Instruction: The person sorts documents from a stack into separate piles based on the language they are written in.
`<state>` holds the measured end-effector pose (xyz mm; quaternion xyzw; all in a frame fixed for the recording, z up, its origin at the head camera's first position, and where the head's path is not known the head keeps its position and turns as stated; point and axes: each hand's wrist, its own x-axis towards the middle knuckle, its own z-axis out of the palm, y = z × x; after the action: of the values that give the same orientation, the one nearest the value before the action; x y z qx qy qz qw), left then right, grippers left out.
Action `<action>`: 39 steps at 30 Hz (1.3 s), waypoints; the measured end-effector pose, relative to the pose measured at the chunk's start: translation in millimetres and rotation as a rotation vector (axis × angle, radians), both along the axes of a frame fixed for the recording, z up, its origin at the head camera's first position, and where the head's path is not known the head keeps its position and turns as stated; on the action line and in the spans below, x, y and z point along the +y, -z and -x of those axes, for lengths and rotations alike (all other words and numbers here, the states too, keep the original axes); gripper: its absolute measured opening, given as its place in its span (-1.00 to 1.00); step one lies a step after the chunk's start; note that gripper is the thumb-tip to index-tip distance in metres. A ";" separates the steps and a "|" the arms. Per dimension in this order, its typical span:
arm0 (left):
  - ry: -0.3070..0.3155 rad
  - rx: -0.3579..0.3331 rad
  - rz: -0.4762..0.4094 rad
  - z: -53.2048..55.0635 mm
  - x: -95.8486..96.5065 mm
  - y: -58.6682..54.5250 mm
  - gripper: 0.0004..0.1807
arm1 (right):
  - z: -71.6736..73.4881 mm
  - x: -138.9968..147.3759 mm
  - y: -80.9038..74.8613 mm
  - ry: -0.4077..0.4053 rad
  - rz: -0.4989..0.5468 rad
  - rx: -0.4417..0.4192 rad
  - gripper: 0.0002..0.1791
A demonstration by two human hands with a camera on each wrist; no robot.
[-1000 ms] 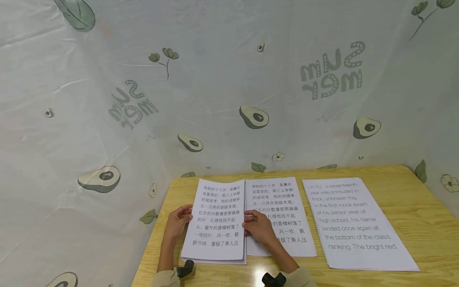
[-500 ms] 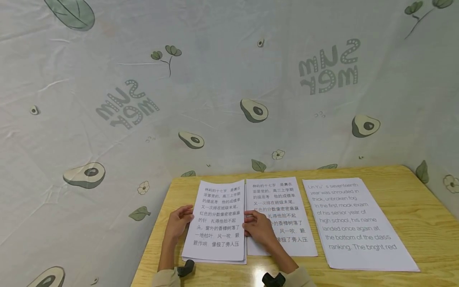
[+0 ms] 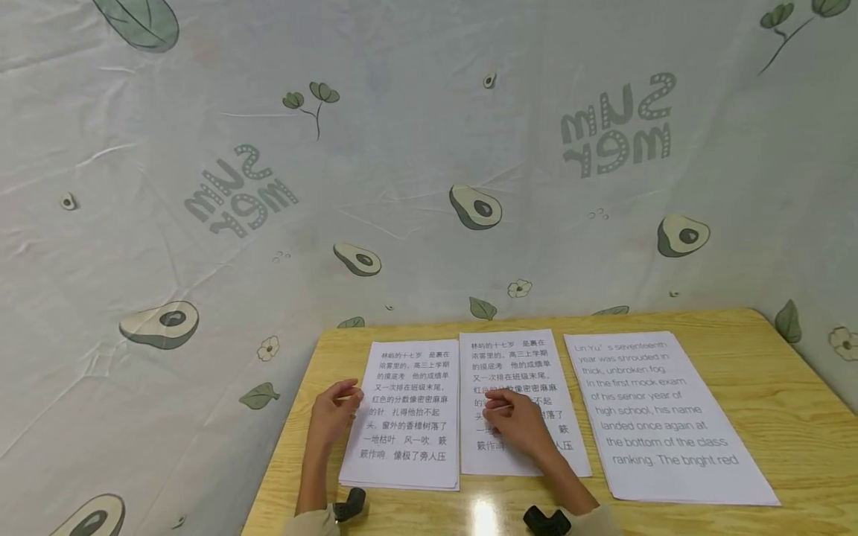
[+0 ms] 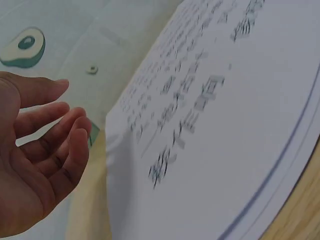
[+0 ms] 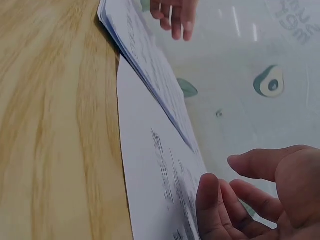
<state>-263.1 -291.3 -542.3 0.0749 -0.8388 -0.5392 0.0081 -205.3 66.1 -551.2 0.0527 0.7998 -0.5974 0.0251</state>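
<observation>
On the left of the table lies a stack of white paper sheets (image 3: 409,473) printed with Chinese text. My left hand (image 3: 331,418) is at its left edge, and in the left wrist view the fingers are loosely bent with nothing between them. Beside the stack lies a second paper with the same text, the middle sheet (image 3: 485,463). Over it hovers my right hand (image 3: 521,426), hiding part of the print. The right wrist view shows a gap between thumb and fingers (image 5: 209,200), nothing held.
A third stack of paper (image 3: 697,485), printed in English, lies to the right, slightly fanned at its left edge. All of it rests on a wooden table (image 3: 791,417). Behind the table hangs a pale curtain (image 3: 402,149) with avocado drawings.
My right hand has let go of the left stack's right edge and moved right over the middle sheet. The left stack's top sheet now lies flatter. My left hand has hardly moved.
</observation>
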 end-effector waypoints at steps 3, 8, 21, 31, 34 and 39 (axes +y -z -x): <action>0.034 0.022 0.006 0.6 15.5 -2.3 -0.57 | -1.8 17.7 -2.0 0.020 0.004 -0.024 -0.63; 0.093 0.023 -0.012 1.0 46.5 -6.1 -0.57 | -5.1 45.6 -4.1 0.043 -0.001 -0.046 -0.60; 0.227 0.002 -0.081 1.4 125.1 0.9 -0.54 | -11.0 103.8 -10.5 0.091 -0.081 -0.072 -0.55; 0.240 -0.035 -0.103 -0.3 165.3 9.0 -0.54 | -13.0 130.6 -16.5 0.088 -0.128 -0.063 -0.50; 0.234 -0.051 -0.101 -0.5 171.9 11.5 -0.54 | -12.6 136.6 -17.1 0.092 -0.186 -0.057 -0.52; 0.216 -0.060 -0.094 -1.1 180.0 13.1 -0.53 | -11.4 146.3 -16.4 0.087 -0.276 -0.045 -0.52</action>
<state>-261.9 -111.3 -555.4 0.0003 -0.8156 -0.5733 -0.0787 -193.9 212.3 -534.8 0.1037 0.8705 -0.4811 0.0099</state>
